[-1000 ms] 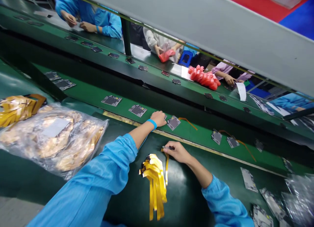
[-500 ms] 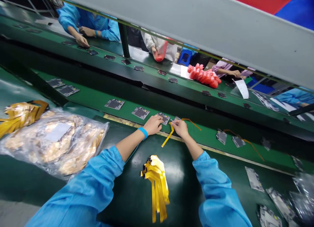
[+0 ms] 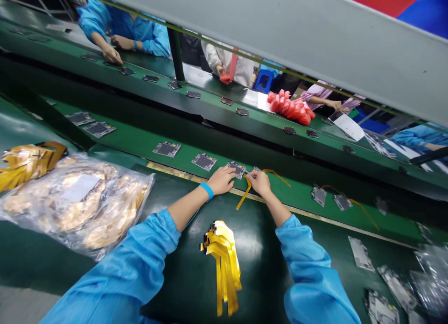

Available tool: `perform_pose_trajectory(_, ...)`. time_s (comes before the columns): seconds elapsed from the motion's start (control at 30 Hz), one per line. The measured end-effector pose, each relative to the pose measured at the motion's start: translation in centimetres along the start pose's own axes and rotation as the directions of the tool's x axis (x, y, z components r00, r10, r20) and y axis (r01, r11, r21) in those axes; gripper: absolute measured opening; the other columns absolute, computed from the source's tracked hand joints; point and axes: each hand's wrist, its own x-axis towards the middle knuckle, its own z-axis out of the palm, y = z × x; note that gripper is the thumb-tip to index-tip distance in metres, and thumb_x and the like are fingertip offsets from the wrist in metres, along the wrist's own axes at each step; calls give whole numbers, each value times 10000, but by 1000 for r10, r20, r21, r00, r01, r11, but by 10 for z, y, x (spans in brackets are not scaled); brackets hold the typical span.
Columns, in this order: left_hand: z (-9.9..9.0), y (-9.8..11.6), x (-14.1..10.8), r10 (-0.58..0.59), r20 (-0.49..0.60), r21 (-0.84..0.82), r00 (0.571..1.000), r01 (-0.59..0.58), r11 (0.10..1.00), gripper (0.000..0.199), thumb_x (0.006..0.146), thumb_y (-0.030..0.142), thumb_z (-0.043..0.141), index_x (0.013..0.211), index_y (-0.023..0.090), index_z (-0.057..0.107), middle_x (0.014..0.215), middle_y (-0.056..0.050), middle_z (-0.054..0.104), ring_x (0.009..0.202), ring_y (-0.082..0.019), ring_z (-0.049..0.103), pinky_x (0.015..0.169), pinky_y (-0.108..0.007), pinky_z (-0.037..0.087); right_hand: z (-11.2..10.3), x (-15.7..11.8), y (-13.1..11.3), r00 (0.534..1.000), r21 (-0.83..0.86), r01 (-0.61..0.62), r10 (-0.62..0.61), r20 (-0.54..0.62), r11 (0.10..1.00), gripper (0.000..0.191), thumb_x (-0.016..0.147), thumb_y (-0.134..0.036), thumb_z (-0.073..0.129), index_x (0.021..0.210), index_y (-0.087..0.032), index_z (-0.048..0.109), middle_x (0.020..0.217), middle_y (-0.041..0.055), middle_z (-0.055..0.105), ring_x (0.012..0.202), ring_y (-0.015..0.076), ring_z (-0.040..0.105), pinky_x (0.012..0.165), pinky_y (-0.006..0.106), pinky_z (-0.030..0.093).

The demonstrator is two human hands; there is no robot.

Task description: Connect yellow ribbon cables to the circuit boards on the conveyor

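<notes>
My left hand (image 3: 222, 180), with a blue wrist band, has its fingers closed on the near left edge of a grey circuit board (image 3: 237, 168) lying on the green belt. At the right side of that board, my right hand (image 3: 259, 182) pinches the upper end of a yellow flex cable (image 3: 244, 196). The cable's tail hangs toward me over the belt's edge strip. Fingers hide the spot where cable and board come together. Just beyond my right hand, another board (image 3: 256, 169) shows in part, with an orange cable (image 3: 278, 175) near it. A pile of yellow flex cables (image 3: 224, 263) lies between my forearms.
A clear bag of cables (image 3: 80, 198) lies left, beside loose cables (image 3: 31, 163). More boards (image 3: 205, 161) sit along the green belt (image 3: 136, 149). Boards (image 3: 361, 253) and plastic bags (image 3: 429, 279) lie at right. Across a second belt, co-workers' hands (image 3: 112, 55) work near red bundles (image 3: 290, 107).
Both my hands have shifted slightly right along with the board and cable. The boards on the near belt have moved right; those on the far belt have moved left.
</notes>
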Motion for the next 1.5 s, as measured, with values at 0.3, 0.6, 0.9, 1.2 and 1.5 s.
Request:
perform_pose_trajectory(0.3,3,7,3,27,17,12,1000,-27,1000,372,905,203,602,1264,205,698,1452,-112,592,1304,-293,553,1128,-445,425,-2,4,15,1000,47,3,-3,-2,999,203,894,-378,651,948,-270,815,941,32,788,889,233,717,734,282,498)
perform_pose_trajectory(0.6,8,11,7,53,18,-6,998,-53,999,391,902,212,612,1285,218,691,1465,-116,584,1327,-296,542,1138,-453,417,-3,5,28,1000,65,8,-8,-5,998,228,885,-393,646,970,-268,817,927,28,790,858,216,715,712,274,493)
perform_pose_trajectory(0.9,9,19,11,80,25,-16,996,-80,997,396,904,210,611,1292,220,689,1453,-116,594,1317,-299,545,1133,-457,424,-12,7,35,998,38,20,-22,56,999,213,883,-375,649,926,-252,817,886,13,781,808,187,683,692,251,458)
perform_pose_trajectory(1.2,13,27,15,96,21,-1,995,-96,995,386,926,243,600,1304,222,676,1450,-125,581,1305,-301,540,1116,-443,410,-21,12,38,995,-5,11,-11,95,1000,215,877,-361,649,881,-231,820,777,5,745,706,160,632,620,239,401)
perform_pose_trajectory(1.5,16,54,21,80,37,120,996,-84,989,449,974,416,548,1385,246,609,1380,-144,577,1235,-319,516,1067,-456,382,-28,9,42,996,-57,7,-2,89,998,229,899,-356,629,913,-234,822,815,16,760,724,160,648,624,232,409)
